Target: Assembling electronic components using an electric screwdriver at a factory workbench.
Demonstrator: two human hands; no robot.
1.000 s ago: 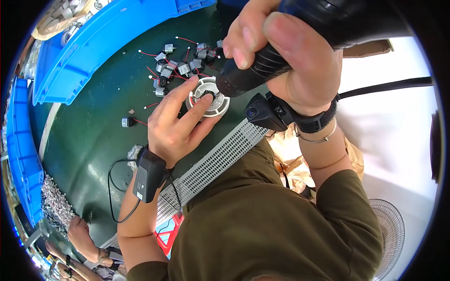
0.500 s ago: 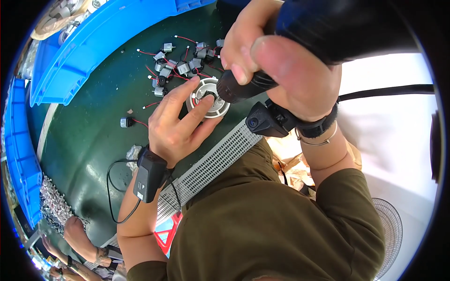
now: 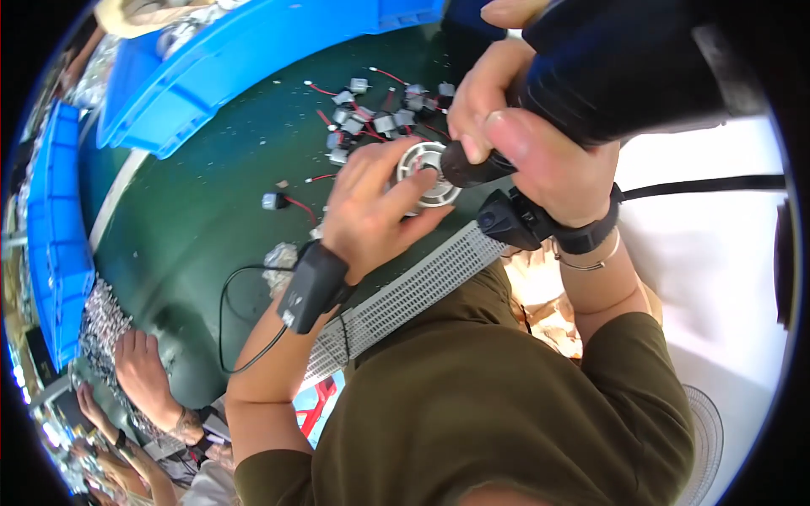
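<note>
From over here I see the right hand [image 3: 557, 160] with its grip wrapped tight round a black handheld tool [image 3: 607, 76], its nose pointed down at a round white part [image 3: 440, 193]; whether they touch, I can't tell. That part sits on the green bench [image 3: 211, 228], the left hand's [image 3: 371, 198] grip clasping it, one finger reaching inside the rim. Just beyond lie small motors [image 3: 384, 124] with red wires, near a blue bin [image 3: 253, 51]
</note>
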